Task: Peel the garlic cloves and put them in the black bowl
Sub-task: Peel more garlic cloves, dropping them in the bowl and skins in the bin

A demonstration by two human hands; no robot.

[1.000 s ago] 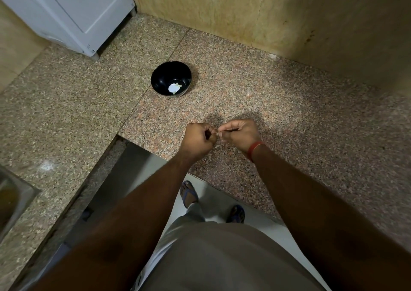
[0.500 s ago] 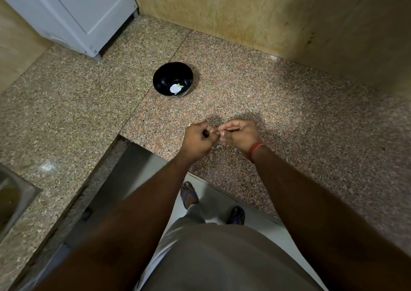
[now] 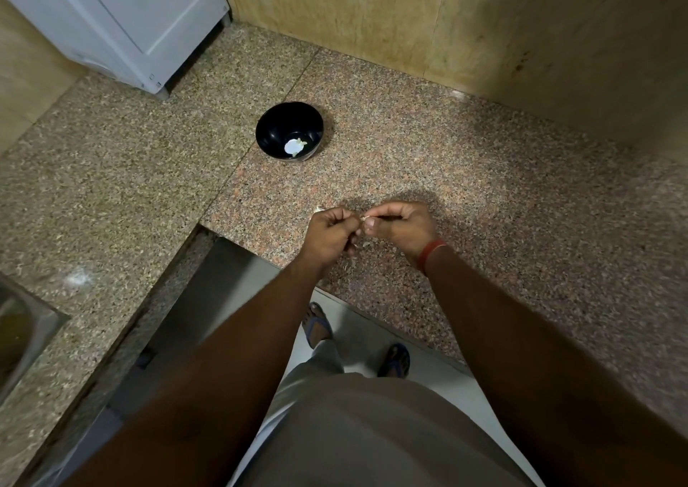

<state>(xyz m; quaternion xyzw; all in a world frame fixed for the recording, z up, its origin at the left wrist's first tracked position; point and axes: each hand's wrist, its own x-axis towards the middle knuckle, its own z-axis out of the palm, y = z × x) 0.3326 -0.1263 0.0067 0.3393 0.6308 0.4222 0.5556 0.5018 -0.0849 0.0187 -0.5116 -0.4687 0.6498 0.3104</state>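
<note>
The black bowl (image 3: pixel 289 130) stands on the granite counter (image 3: pixel 484 196) with peeled white garlic (image 3: pixel 294 147) lying in its bottom. Nearer to me, both fists meet above the counter's front part. My left hand (image 3: pixel 332 234) is curled round a garlic clove (image 3: pixel 363 219), of which only a pale tip shows between the fingers. My right hand (image 3: pixel 402 224), with a red band at the wrist, pinches the same clove's skin with thumb and forefinger. Small bits of peel (image 3: pixel 363 244) lie under the hands.
A white appliance (image 3: pixel 123 21) stands at the back left against the wall. A steel sink (image 3: pixel 22 334) sits at the left edge. The counter is L-shaped with an open gap in front, where my feet stand on the floor.
The hands have stayed together at the same spot; the fingers shifted slightly on the clove. The bowl has not moved.
</note>
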